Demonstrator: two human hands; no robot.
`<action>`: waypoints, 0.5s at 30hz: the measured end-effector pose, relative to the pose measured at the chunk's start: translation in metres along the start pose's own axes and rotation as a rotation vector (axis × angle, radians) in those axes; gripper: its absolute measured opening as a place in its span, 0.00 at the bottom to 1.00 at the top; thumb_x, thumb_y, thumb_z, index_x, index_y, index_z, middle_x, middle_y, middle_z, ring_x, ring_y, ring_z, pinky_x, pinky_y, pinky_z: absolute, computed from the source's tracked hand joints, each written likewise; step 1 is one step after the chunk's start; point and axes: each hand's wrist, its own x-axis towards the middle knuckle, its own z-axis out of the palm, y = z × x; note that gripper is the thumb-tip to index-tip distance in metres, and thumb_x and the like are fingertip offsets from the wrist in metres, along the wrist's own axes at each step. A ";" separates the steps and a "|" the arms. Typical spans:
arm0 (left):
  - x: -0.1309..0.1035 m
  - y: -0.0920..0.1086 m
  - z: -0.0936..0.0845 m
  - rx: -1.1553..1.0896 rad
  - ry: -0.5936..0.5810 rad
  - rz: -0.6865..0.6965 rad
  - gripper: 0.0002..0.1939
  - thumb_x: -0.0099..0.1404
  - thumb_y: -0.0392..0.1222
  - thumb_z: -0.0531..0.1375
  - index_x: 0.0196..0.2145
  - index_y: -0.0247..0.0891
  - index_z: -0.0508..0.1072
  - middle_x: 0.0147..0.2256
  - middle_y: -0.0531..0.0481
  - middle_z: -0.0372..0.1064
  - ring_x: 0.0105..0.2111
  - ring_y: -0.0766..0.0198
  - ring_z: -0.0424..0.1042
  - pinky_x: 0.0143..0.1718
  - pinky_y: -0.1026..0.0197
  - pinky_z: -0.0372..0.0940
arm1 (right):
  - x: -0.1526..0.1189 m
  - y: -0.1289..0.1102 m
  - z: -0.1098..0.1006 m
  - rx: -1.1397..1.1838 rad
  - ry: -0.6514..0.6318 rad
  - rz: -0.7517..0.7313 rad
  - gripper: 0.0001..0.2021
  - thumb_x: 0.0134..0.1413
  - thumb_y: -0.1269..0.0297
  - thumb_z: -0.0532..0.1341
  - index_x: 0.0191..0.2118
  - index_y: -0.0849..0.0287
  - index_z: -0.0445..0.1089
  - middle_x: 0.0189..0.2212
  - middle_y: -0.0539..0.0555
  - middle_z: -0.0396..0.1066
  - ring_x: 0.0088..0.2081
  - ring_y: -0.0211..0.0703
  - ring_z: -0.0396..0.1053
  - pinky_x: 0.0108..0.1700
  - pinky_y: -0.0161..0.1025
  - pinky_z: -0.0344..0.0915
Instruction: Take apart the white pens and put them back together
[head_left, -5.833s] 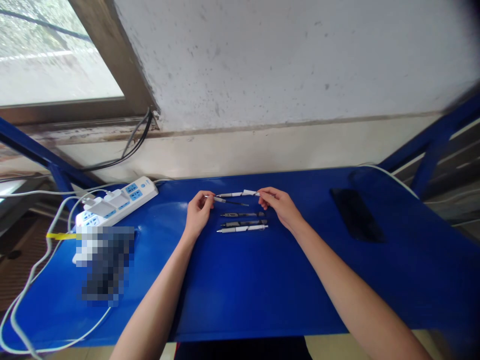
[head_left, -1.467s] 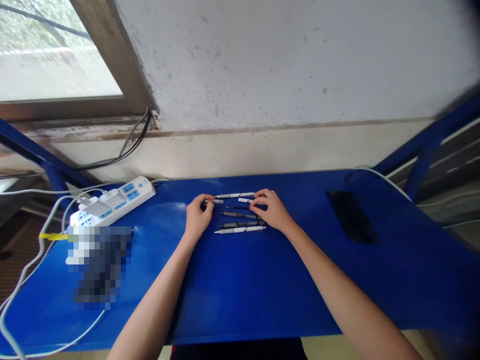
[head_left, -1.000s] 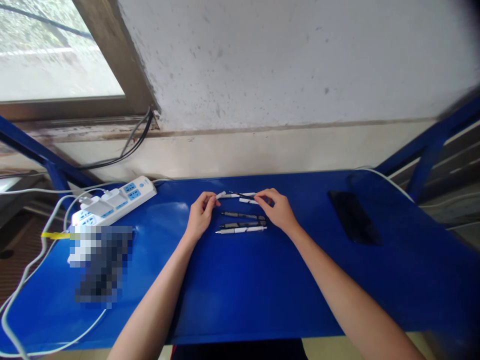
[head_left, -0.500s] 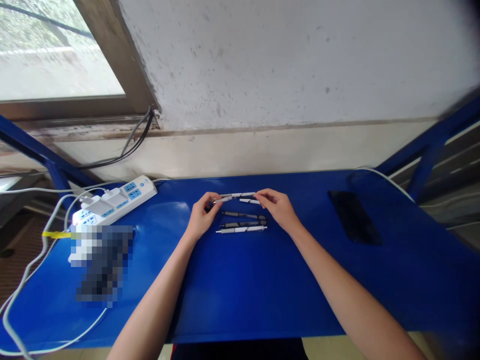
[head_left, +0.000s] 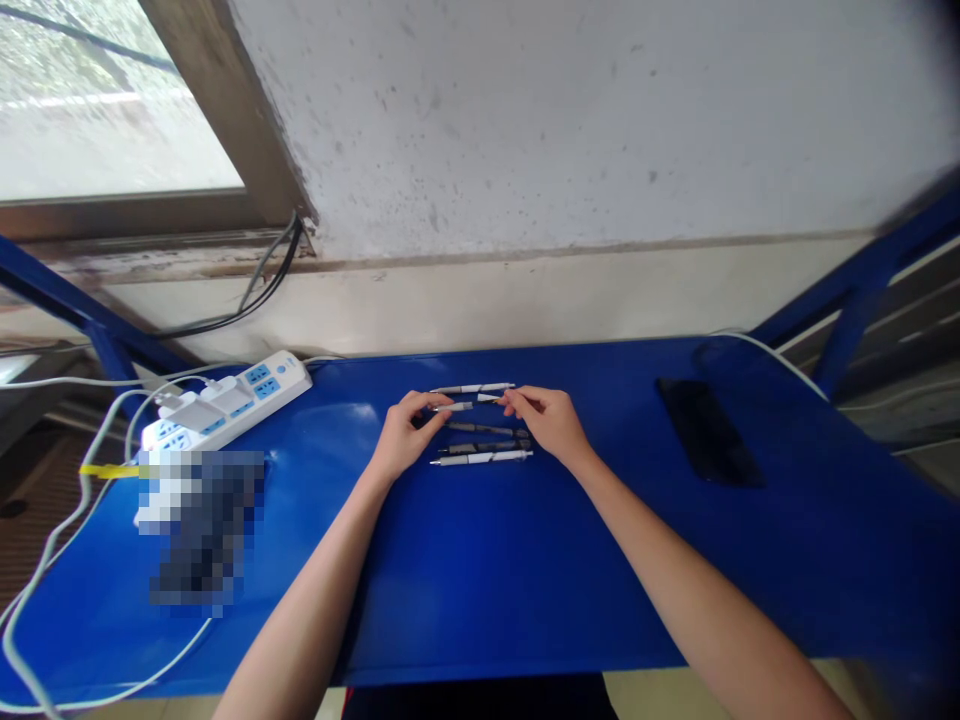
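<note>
Between thumb and fingers my left hand (head_left: 409,432) pinches a grey-and-white pen part (head_left: 459,406), which points right. A short white pen part (head_left: 489,398) is gripped by the fingertips of my right hand (head_left: 547,422); a small gap separates the two parts. Behind them a white pen (head_left: 480,388) lies across the table. In front lie a dark pen (head_left: 487,431), a second dark pen (head_left: 480,448) and a white pen with a grey grip (head_left: 487,458), roughly parallel.
On the blue table (head_left: 487,570), a white power strip (head_left: 232,400) with plugs and cables stands at the left, beside a pixelated dark object (head_left: 202,530). A flat black object (head_left: 709,432) lies at the right. Behind is the wall (head_left: 525,300).
The two pen parts have come into view more fully between my hands, with a gap between them. My right hand has shifted slightly left and down; the pens in front lie as before.
</note>
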 end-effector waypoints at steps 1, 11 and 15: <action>0.000 0.000 0.000 0.001 -0.005 -0.002 0.10 0.65 0.45 0.60 0.41 0.42 0.77 0.40 0.49 0.75 0.34 0.63 0.69 0.35 0.61 0.61 | -0.001 -0.001 0.000 -0.020 -0.006 -0.006 0.17 0.59 0.52 0.58 0.27 0.57 0.77 0.27 0.54 0.76 0.29 0.44 0.71 0.31 0.39 0.63; 0.000 0.002 0.000 -0.001 -0.036 0.004 0.10 0.65 0.45 0.60 0.41 0.41 0.77 0.40 0.48 0.75 0.34 0.62 0.70 0.36 0.61 0.62 | -0.002 -0.006 0.005 -0.158 -0.018 -0.240 0.12 0.61 0.58 0.58 0.32 0.55 0.76 0.27 0.52 0.74 0.31 0.43 0.69 0.35 0.39 0.63; 0.001 0.001 0.001 -0.026 0.022 -0.052 0.12 0.67 0.47 0.57 0.43 0.40 0.75 0.36 0.49 0.76 0.34 0.62 0.70 0.33 0.62 0.61 | 0.003 0.001 -0.001 -0.293 0.150 -0.237 0.09 0.59 0.60 0.58 0.31 0.56 0.73 0.26 0.52 0.69 0.29 0.43 0.65 0.34 0.40 0.62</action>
